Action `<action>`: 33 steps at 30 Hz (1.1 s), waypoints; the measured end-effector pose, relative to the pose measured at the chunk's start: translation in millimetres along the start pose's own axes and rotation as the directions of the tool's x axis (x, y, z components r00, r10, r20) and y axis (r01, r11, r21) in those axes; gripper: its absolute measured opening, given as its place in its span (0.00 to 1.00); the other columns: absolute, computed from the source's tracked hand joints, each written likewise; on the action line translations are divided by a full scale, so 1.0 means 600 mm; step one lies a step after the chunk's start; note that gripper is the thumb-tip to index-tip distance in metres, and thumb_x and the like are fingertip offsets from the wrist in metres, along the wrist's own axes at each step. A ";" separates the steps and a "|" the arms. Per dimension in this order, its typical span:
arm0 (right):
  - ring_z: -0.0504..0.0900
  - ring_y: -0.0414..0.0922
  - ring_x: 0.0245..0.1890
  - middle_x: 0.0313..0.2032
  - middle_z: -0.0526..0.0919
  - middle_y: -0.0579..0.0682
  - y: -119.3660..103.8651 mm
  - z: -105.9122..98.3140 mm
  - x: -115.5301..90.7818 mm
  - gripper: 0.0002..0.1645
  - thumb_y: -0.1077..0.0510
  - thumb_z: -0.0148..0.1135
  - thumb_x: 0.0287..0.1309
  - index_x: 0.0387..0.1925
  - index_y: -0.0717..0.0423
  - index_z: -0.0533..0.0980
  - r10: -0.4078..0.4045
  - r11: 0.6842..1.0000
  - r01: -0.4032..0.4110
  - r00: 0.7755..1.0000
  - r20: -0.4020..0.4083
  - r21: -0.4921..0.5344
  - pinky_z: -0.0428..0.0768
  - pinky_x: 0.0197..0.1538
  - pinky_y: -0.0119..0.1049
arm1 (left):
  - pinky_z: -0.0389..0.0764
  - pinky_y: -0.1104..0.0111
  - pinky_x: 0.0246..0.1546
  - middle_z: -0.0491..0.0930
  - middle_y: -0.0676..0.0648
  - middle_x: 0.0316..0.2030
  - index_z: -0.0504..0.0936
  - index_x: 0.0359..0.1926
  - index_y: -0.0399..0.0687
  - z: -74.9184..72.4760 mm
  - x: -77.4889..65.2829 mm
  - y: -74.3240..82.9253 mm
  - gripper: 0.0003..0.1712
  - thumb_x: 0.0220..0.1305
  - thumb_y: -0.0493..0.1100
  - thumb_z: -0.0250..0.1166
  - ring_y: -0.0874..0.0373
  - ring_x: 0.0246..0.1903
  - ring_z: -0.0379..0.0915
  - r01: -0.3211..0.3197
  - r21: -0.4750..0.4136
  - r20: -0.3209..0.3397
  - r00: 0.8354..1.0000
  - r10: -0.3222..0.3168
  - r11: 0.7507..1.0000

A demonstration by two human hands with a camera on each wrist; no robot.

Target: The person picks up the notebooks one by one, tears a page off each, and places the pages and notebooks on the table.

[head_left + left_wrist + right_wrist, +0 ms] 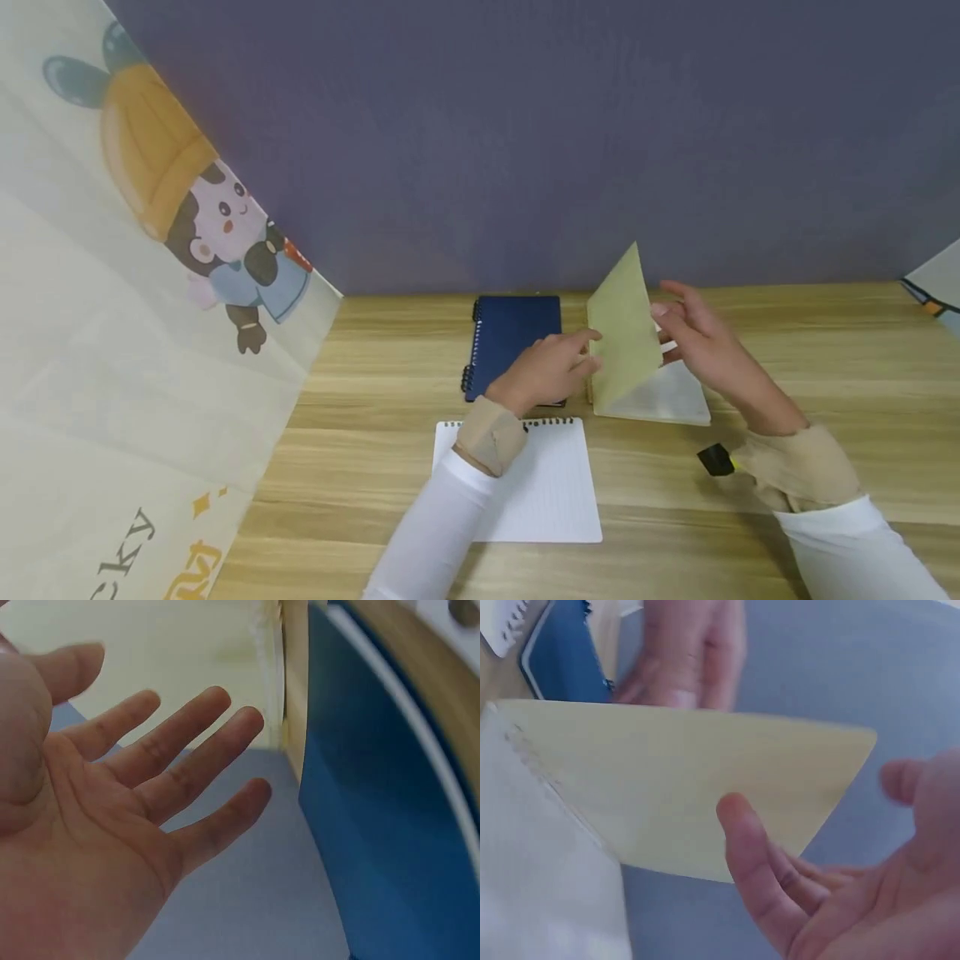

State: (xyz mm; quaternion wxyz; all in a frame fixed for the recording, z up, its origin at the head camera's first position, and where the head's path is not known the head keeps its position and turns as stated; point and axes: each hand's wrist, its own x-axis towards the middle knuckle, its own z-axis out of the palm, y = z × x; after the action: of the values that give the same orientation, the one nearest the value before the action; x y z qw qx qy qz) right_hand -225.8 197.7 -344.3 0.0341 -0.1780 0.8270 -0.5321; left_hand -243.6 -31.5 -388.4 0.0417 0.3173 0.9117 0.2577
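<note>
A notebook with a pale yellow cover (pixel 624 321) lies toward the back of the table, its cover standing half raised over white pages (pixel 667 396). My left hand (pixel 546 368) is on the cover's left side with fingers spread; in the left wrist view the palm is bare. On the other side, my right hand (pixel 705 340) has its fingers at the cover's free edge. The right wrist view puts one fingertip against or very near the cover (pixel 667 772), while the thumb stands apart from it. Below the left hand lies a dark blue spiral notebook (pixel 513 333), partly covered by it.
An open spiral pad with lined white paper (pixel 543 492) lies in front, under the left forearm. A small black piece (pixel 716 459) sticks out beside the right wrist band. The dark wall (pixel 525 150) rises behind the wooden table (pixel 360 467); a cartoon-printed sheet (pixel 75 292) stands left.
</note>
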 end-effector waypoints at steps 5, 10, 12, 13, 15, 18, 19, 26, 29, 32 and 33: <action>0.70 0.55 0.50 0.65 0.53 0.56 -0.002 0.047 0.000 0.32 0.43 0.28 0.71 0.71 0.47 0.44 -0.065 0.998 0.061 0.982 0.176 0.029 0.74 0.44 0.46 | 0.70 0.71 0.38 0.75 0.58 0.44 0.63 0.64 0.58 -0.029 -0.010 -0.022 0.32 0.68 0.65 0.34 0.66 0.40 0.72 0.070 -0.048 -0.084 0.994 -0.074 0.996; 0.65 0.53 0.59 0.67 0.53 0.48 0.015 0.080 -0.002 0.29 0.42 0.26 0.71 0.69 0.44 0.51 -0.083 0.984 0.120 0.962 0.258 -0.130 0.67 0.53 0.47 | 0.70 0.67 0.41 0.75 0.57 0.45 0.67 0.61 0.61 -0.053 -0.014 -0.037 0.39 0.64 0.72 0.26 0.61 0.43 0.72 0.163 -0.078 -0.181 0.968 -0.175 0.983; 0.59 0.52 0.63 0.67 0.54 0.49 0.025 0.089 -0.004 0.30 0.41 0.29 0.70 0.68 0.43 0.54 -0.088 0.960 0.157 0.956 0.281 -0.233 0.62 0.57 0.48 | 0.70 0.67 0.41 0.75 0.58 0.44 0.68 0.61 0.60 -0.059 -0.016 -0.043 0.41 0.62 0.74 0.26 0.62 0.43 0.73 0.189 -0.101 -0.222 0.953 -0.208 0.977; 0.56 0.51 0.65 0.67 0.54 0.49 0.029 0.093 -0.005 0.30 0.40 0.30 0.70 0.68 0.43 0.56 -0.089 0.942 0.176 0.951 0.295 -0.285 0.59 0.58 0.48 | 0.70 0.68 0.39 0.76 0.58 0.42 0.67 0.61 0.58 -0.062 -0.017 -0.046 0.40 0.62 0.74 0.29 0.62 0.40 0.73 0.198 -0.116 -0.238 0.946 -0.221 0.973; 0.50 0.51 0.67 0.68 0.53 0.51 0.036 0.100 -0.008 0.31 0.38 0.35 0.68 0.67 0.44 0.58 -0.089 0.900 0.214 0.942 0.322 -0.379 0.55 0.60 0.49 | 0.71 0.69 0.34 0.76 0.56 0.36 0.64 0.63 0.53 -0.068 -0.021 -0.053 0.39 0.63 0.72 0.36 0.62 0.33 0.74 0.212 -0.142 -0.257 0.936 -0.243 0.967; 0.51 0.54 0.67 0.67 0.54 0.52 0.045 0.104 -0.011 0.33 0.37 0.40 0.65 0.66 0.45 0.60 -0.078 0.855 0.241 0.935 0.345 -0.459 0.55 0.60 0.51 | 0.70 0.69 0.22 0.74 0.53 0.24 0.53 0.69 0.49 -0.077 -0.030 -0.064 0.40 0.63 0.63 0.50 0.61 0.20 0.70 0.235 -0.147 -0.253 0.930 -0.266 0.961; 0.51 0.55 0.66 0.67 0.55 0.53 0.047 0.105 -0.011 0.32 0.37 0.42 0.64 0.66 0.45 0.61 -0.081 0.845 0.247 0.935 0.344 -0.473 0.55 0.60 0.52 | 0.69 0.68 0.20 0.73 0.53 0.21 0.51 0.69 0.48 -0.080 -0.033 -0.068 0.41 0.63 0.59 0.54 0.60 0.17 0.68 0.243 -0.140 -0.245 0.931 -0.271 0.960; 0.54 0.58 0.64 0.66 0.58 0.56 0.070 0.106 -0.012 0.29 0.42 0.48 0.63 0.63 0.48 0.66 -0.095 0.808 0.283 0.928 0.360 -0.517 0.57 0.58 0.51 | 0.69 0.68 0.23 0.73 0.52 0.23 0.68 0.61 0.55 -0.082 -0.049 -0.091 0.28 0.58 0.48 0.61 0.59 0.25 0.70 0.352 -0.005 -0.131 0.928 -0.349 0.936; 0.54 0.57 0.64 0.66 0.57 0.55 0.076 0.107 -0.012 0.29 0.42 0.48 0.63 0.63 0.46 0.66 -0.093 0.795 0.294 0.924 0.372 -0.532 0.58 0.57 0.53 | 0.71 0.67 0.34 0.78 0.51 0.37 0.72 0.58 0.57 -0.075 -0.051 -0.100 0.26 0.57 0.48 0.62 0.55 0.41 0.72 0.399 0.061 -0.077 0.916 -0.394 0.915; 0.55 0.56 0.64 0.66 0.58 0.54 0.079 0.108 -0.011 0.28 0.42 0.49 0.63 0.62 0.45 0.66 -0.101 0.783 0.307 0.921 0.376 -0.541 0.58 0.56 0.55 | 0.69 0.64 0.43 0.73 0.51 0.53 0.71 0.59 0.58 -0.066 -0.051 -0.108 0.27 0.57 0.48 0.63 0.52 0.53 0.66 0.435 0.093 -0.023 0.900 -0.435 0.895; 0.55 0.55 0.63 0.66 0.58 0.54 0.079 0.109 -0.011 0.28 0.42 0.49 0.62 0.62 0.45 0.67 -0.104 0.779 0.312 0.920 0.378 -0.544 0.59 0.55 0.56 | 0.68 0.63 0.46 0.70 0.52 0.56 0.71 0.59 0.59 -0.063 -0.052 -0.109 0.27 0.57 0.48 0.62 0.51 0.56 0.64 0.446 0.101 -0.012 0.894 -0.448 0.889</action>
State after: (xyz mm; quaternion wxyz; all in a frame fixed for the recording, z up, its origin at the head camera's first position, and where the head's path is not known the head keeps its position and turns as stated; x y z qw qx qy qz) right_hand -216.1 160.9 -415.6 0.0536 -0.3569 0.9088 -0.2094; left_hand -264.5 -110.4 -391.3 0.0891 0.1023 0.9718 0.1930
